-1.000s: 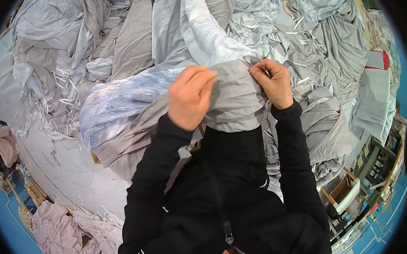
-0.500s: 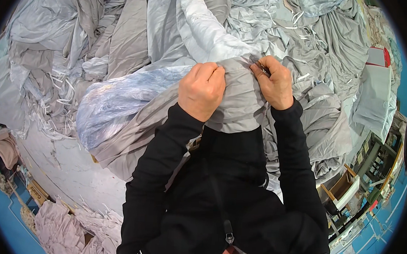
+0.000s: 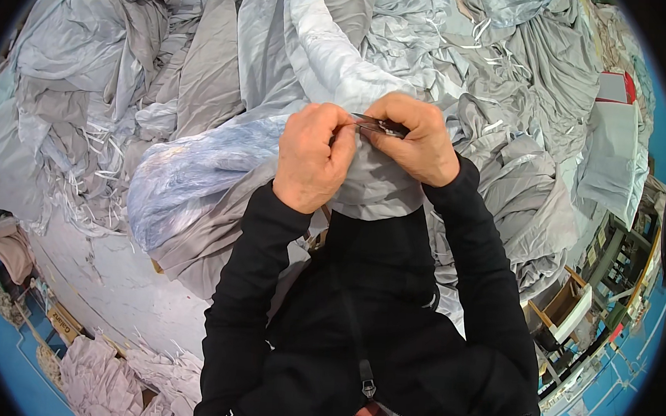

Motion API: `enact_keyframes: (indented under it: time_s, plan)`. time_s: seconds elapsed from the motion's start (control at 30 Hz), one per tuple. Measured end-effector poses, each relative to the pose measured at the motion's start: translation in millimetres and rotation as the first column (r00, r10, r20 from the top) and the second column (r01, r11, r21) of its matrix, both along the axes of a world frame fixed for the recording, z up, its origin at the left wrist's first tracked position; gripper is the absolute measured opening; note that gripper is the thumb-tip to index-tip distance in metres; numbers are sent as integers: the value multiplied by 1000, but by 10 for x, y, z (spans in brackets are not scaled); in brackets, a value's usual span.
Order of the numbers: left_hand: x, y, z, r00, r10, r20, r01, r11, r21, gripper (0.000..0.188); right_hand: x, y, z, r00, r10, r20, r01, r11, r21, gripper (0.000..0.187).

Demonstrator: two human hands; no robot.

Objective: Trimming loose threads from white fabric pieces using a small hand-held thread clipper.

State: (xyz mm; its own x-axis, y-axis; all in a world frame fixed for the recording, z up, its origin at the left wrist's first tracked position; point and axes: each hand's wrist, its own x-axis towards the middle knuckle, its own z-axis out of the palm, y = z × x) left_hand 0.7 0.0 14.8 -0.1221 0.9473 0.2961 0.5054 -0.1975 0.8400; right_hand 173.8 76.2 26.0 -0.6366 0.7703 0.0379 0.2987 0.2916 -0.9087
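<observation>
My right hand (image 3: 417, 137) is closed around small dark thread snips (image 3: 384, 126), their tips pointing left. Those tips touch or nearly touch the fingers of my left hand (image 3: 313, 152). A pinch of grey fabric (image 3: 380, 182) is in my left hand, its fingers bent and pressed together. The fabric hangs below both hands over my lap. To the left, a blue-violet patterned part of the cloth (image 3: 198, 173) spreads over the table. Whether a thread lies between the snips' blades is too small to tell.
Heaps of grey and pale blue cloth (image 3: 533, 174) with white ties surround my hands. A marbled white tabletop (image 3: 100, 270) shows at the left. Pinkish cloth (image 3: 98, 377) lies at lower left. An open wooden drawer (image 3: 563, 306) stands at the right.
My right hand has moved left to meet my left hand, and the snips now show plainly in it. My left hand has shifted slightly left, still pinching the fabric.
</observation>
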Motion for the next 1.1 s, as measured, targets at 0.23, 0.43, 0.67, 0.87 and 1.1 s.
enact_keyframes:
  time_s: [0.23,0.43,0.67,0.87,1.1]
  plan:
    - [-75,-108,-42,756,169,633,189,869,-457,14,35,-30,18,999,-31,-17,25,967,-254,8]
    - [27,-81,-128,460,262,848,189,905,-382,12,44,-91,-80,996,-74,-55,55,955,-292,12]
    - [0,-70,-101,436,253,864,196,910,-366,11,138,-158,152,995,-85,-53,96,963,254,28]
    - [15,-80,-101,482,198,854,180,931,-317,11,127,-175,115,995,-77,-60,92,941,326,28]
    - [30,-96,-74,486,182,855,228,918,-324,12,141,-173,139,995,-55,-84,82,933,350,27]
